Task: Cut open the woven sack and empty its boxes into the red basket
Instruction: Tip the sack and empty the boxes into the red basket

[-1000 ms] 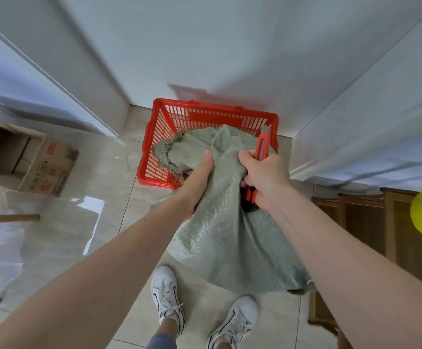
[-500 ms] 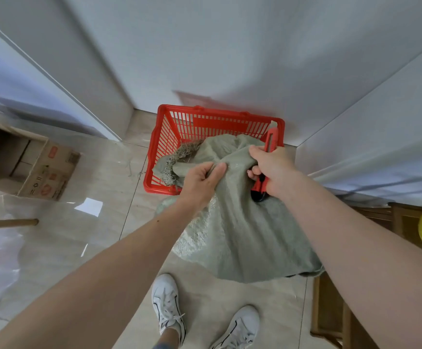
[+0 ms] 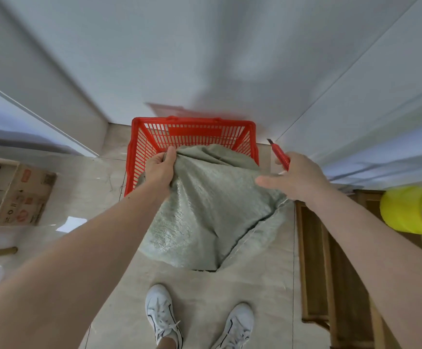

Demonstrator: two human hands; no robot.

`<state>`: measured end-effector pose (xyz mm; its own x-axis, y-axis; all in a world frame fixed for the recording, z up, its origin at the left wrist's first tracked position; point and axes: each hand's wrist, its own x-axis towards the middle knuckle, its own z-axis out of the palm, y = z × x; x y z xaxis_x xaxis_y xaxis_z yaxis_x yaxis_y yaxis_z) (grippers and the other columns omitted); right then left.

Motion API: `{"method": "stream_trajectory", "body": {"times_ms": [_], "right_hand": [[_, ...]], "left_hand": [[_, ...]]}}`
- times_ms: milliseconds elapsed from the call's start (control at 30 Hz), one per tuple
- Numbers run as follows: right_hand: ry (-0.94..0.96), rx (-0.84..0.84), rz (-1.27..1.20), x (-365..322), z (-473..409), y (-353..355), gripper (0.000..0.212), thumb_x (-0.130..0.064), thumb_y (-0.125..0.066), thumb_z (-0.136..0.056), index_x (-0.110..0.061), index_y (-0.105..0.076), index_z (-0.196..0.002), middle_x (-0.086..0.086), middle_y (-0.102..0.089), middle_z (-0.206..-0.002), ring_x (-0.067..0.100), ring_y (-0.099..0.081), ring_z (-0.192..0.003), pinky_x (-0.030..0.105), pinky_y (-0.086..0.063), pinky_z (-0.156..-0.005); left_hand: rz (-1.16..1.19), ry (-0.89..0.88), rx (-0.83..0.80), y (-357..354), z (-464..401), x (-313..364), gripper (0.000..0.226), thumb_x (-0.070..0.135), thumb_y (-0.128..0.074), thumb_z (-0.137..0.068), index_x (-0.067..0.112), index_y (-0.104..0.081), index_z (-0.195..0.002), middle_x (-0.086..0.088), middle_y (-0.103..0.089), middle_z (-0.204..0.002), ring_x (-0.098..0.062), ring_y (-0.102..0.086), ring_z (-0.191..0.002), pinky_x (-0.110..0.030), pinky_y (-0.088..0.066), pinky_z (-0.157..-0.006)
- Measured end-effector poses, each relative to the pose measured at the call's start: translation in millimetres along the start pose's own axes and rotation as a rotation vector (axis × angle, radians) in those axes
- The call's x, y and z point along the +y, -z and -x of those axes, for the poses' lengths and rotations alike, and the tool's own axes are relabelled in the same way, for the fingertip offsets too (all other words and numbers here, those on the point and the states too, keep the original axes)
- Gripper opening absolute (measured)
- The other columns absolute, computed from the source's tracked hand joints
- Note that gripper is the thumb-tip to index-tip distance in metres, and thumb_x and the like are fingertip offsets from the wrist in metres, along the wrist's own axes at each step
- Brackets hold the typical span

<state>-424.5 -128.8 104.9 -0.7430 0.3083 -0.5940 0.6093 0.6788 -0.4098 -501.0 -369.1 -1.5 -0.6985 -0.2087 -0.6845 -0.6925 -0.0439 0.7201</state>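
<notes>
Grey-green woven cloth filled the middle of the view: the sack (image 3: 204, 210) hung tipped over the near rim of the basket (image 3: 192, 122), its upper end lying inside and its lower end drooping toward the floor (image 3: 119, 285). The basket stood on the floor in the corner where the white walls met. The left hand (image 3: 158, 170) gripped a bunched fold of the sack at the basket's near-left corner, fingers clenched around the cloth, most likely to keep that end raised so the contents would slide toward the basket. No boxes showed; whether any were in the basket or in the sack could not be told, since the cloth covered the basket's floor.

The right hand (image 3: 296, 178) held the knife (image 3: 280, 156) with its tip pointing up and away from the sack, curled fingers around the red handle while the thumb stretched out toward the cloth. The thumb looked near or just touching the sack, and which could not be told. Holding the blade clear seemed a safety measure while the sack was being shaken or repositioned. A dark slit ran along the sack's lower right side, probably the cut opening or a fold.

A cardboard box (image 3: 21, 195) lay at the left of the floor, wooden furniture (image 3: 330, 260) at the right.
</notes>
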Motion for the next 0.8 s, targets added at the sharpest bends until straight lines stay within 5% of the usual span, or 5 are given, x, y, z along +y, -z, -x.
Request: {"method": "stream_trajectory", "body": {"times_ms": [100, 233, 467, 633, 800], "right_hand": [[-0.057, -0.147, 0.111, 15.8, 2.9, -8.2, 0.061, -0.050, -0.088, -0.063, -0.019, -0.058, -0.106, -0.002, -0.064, -0.096, 0.020, -0.064, -0.088, 0.040, -0.058, -0.081], [0.058, -0.133, 0.220, 14.9, 3.1, -19.7, 0.033, -0.036, -0.079, -0.081, -0.016, -0.053, -0.077, 0.000, -0.058, -0.073, 0.018, -0.059, -0.067, 0.029, -0.046, -0.059], [0.003, -0.182, -0.303, -27.0, 8.0, -13.9, 0.025, -0.024, -0.066, -0.094, -0.008, -0.054, -0.079, -0.002, -0.049, -0.046, 0.013, -0.049, -0.040, 0.024, -0.044, -0.039], [-0.119, -0.115, -0.912, -65.7, -4.6, -18.3, 0.016, -0.018, -0.063, -0.096, -0.011, -0.049, -0.092, -0.004, -0.034, -0.046, 0.008, -0.030, -0.035, 0.023, -0.037, -0.039], [-0.164, 0.001, -0.956, -90.6, -23.1, -23.7, 0.015, -0.014, -0.060, -0.097, -0.011, -0.046, -0.095, 0.000, -0.032, -0.056, 0.006, -0.030, -0.030, 0.020, -0.038, -0.037]], "left_hand": [[0.013, 0.025, 0.028, -2.6, -8.1, -2.5, 0.035, 0.038, -0.062, -0.097, 0.018, -0.059, -0.068, -0.002, -0.061, -0.076, -0.021, -0.061, -0.077, -0.038, -0.058, -0.078], [0.081, 0.057, 0.070, -10.5, -5.6, -2.2, 0.031, 0.034, -0.057, -0.101, 0.017, -0.059, -0.075, 0.003, -0.060, -0.075, -0.011, -0.059, -0.066, -0.021, -0.052, -0.054], [-0.094, -0.021, -0.114, -0.8, -13.7, 6.3, 0.041, 0.054, -0.056, -0.095, 0.014, -0.067, -0.098, -0.005, -0.072, -0.096, -0.024, -0.069, -0.093, -0.039, -0.058, -0.083], [-0.466, -0.060, -0.363, -3.8, -12.0, 11.0, 0.097, 0.090, -0.032, -0.068, 0.029, -0.050, -0.142, -0.002, -0.053, -0.145, -0.029, -0.048, -0.133, -0.051, -0.036, -0.114], [-0.412, -0.144, -0.074, 1.4, 26.5, -0.8, 0.076, 0.067, -0.031, -0.093, 0.018, -0.032, -0.151, -0.013, -0.030, -0.159, -0.033, -0.033, -0.143, -0.055, -0.031, -0.117]]}}
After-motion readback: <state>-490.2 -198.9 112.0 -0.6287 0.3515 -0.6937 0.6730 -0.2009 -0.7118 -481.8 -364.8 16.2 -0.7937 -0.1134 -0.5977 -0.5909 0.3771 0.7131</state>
